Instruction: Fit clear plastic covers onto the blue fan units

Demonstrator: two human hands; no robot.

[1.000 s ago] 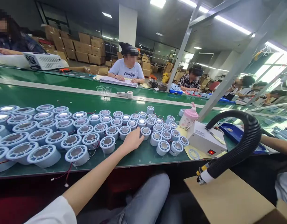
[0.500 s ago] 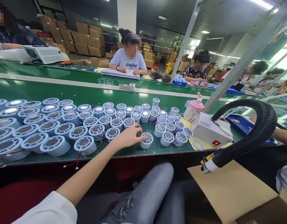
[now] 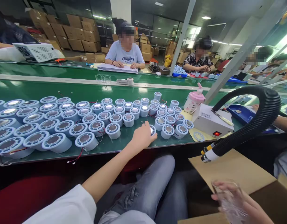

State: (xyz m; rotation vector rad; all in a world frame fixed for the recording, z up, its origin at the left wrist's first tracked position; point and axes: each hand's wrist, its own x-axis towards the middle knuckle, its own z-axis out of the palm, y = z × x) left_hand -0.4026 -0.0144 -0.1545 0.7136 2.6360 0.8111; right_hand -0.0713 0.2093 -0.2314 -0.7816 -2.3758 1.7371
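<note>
My left hand (image 3: 144,135) is closed around a light-blue round housing (image 3: 153,129) near the table's front edge; my fingers and the back of the hand cover much of it. Similar housings (image 3: 112,129) with grey discs on top, some with thin red and black wires, stand in rows to the left and in a smaller group (image 3: 168,130) to the right. At the lower right, my right hand (image 3: 253,207) grips a clear cup (image 3: 231,200), slightly blurred, over an open cardboard box (image 3: 229,174).
A white machine (image 3: 211,119) with a lit red switch and a black flexible hose (image 3: 271,105) stands on the right, its nozzle above the box. Beside it are a pink-lidded bottle (image 3: 192,101) and a pale ring (image 3: 198,136). Two clear cups (image 3: 103,78) stand further back. Co-workers sit opposite.
My left hand has moved right and now wraps around the housing, which sits closer to the right group. My right hand has come into view holding a clear cup.
</note>
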